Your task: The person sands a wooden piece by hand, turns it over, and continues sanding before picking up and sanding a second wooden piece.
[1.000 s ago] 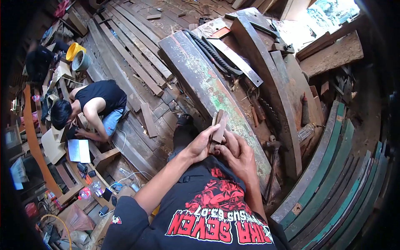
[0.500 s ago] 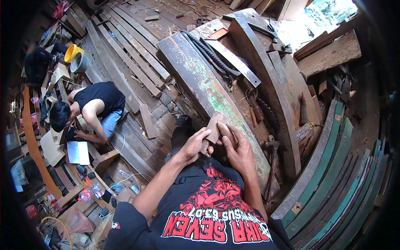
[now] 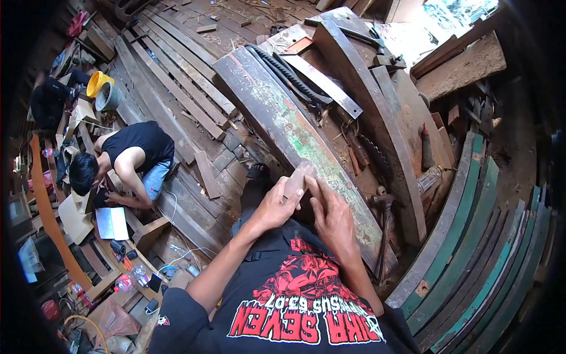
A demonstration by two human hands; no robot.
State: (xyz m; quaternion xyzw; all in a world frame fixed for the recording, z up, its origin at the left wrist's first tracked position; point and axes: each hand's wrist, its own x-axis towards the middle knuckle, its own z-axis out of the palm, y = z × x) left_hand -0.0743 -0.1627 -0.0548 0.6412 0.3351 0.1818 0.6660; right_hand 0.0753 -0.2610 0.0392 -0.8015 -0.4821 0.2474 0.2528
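Observation:
Both my hands hold a small flat brown piece of wood [image 3: 296,179] in front of my chest. My left hand [image 3: 273,206] grips its lower left side with thumb and fingers. My right hand [image 3: 330,215] lies against its right side, fingers pointing up along it. Just beyond the piece lies a long heavy plank [image 3: 283,127] with worn green paint, running away from me to the upper left. My black shirt with red lettering [image 3: 306,307] fills the bottom of the view.
A second person in a black top [image 3: 127,156] crouches at the left over boards and a white sheet [image 3: 112,223]. Loose planks [image 3: 177,88] cover the floor. Curved green-edged boards [image 3: 471,253] stack at the right. A hammer [image 3: 383,236] and bottles [image 3: 427,147] lie by the plank.
The wooden piece has turned from edge-on and upright to flatter and tilted away, and my hands have shifted slightly up and left with it. The view has tipped a little.

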